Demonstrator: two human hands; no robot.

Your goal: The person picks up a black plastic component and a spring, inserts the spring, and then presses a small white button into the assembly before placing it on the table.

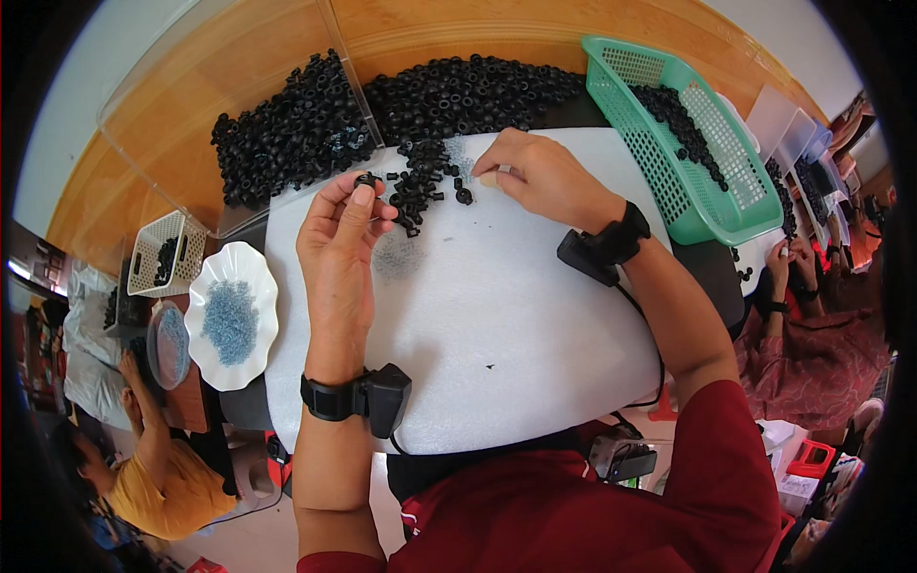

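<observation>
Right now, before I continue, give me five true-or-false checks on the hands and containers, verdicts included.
1. The left hand holds a small black part. True.
2. The scalloped white dish is full of black parts. False: it holds pale blue granules.
3. The green basket stands on the person's right. True.
4. The right hand is inside the green basket. False: it is over the white mat, beside the loose pile of black parts.
5. Each wrist wears a black band. True.
</observation>
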